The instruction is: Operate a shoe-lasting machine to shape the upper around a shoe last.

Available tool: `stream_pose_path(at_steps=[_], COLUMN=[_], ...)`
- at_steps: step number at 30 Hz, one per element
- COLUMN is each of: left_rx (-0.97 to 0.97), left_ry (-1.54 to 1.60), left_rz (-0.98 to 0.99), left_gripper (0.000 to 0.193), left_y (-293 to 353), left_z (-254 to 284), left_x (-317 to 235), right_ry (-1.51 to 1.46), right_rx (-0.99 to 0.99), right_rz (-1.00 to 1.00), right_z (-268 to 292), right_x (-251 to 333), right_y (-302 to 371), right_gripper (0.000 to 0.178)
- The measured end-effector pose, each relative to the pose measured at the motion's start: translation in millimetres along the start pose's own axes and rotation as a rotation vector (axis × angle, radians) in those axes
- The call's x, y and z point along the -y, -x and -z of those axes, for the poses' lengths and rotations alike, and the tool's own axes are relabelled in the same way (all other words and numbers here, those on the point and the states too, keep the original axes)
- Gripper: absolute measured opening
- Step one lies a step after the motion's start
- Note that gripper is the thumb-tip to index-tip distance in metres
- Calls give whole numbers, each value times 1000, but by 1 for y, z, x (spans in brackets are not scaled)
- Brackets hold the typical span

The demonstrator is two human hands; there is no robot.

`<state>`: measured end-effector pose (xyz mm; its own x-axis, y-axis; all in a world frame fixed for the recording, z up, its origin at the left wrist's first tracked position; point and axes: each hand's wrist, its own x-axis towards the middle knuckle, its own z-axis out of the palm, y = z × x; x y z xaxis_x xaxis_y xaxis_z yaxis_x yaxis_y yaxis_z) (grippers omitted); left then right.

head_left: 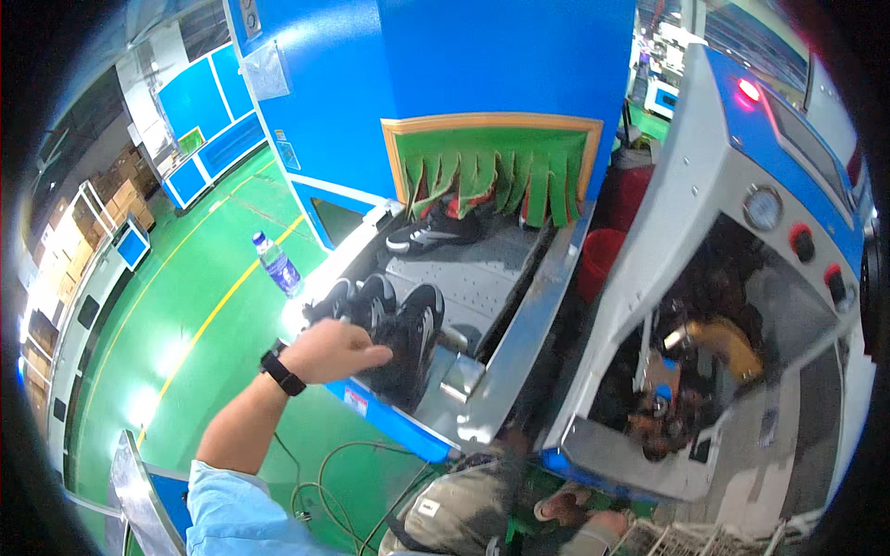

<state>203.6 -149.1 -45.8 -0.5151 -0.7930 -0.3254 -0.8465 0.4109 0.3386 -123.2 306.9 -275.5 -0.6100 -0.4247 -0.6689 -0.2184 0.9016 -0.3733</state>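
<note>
At the conveyor's (519, 315) near end, my left hand (334, 350) clamps on a black shoe (413, 338); best gripped firmly by the collar. My right hand is out of view.

The floor (185, 306) is painted green and shines under the light, with a yellow line (218, 310) running across it. A big blue machine (464, 65) stands in the middle; its opening has a wooden-coloured frame and a curtain of green strips (491, 176). A grey conveyor (482, 278) with metal edges comes out of this opening. At the right stands a white and blue cabinet (742, 167) with a round gauge (762, 208), red knobs and a lit red lamp (748, 90). At the far left are blue panels (209, 111) and shelves with brown cartons (93, 213). Cables (324, 482) lie on the floor.
</note>
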Motion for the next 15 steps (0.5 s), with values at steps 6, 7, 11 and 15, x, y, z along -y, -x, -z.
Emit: stream_pose_path(at_steps=[6, 7, 11, 15], left_rx=[-362, -285, -323, -494], left_ry=[-372, -468, 99, 318], left_rz=[-181, -260, 33, 48], left_gripper=[23, 29, 103, 101], left_y=[-256, -307, -419, -437], left_z=[26, 26, -22, -41], left_x=[55, 44, 59, 35], right_ry=[-164, -166, -266, -290], right_rx=[102, 92, 127, 94], right_rz=[-118, -161, -95, -155], right_z=[57, 59, 20, 13], right_x=[47, 54, -1, 3], right_y=[106, 118, 84, 82], right_gripper=[48, 47, 48, 49])
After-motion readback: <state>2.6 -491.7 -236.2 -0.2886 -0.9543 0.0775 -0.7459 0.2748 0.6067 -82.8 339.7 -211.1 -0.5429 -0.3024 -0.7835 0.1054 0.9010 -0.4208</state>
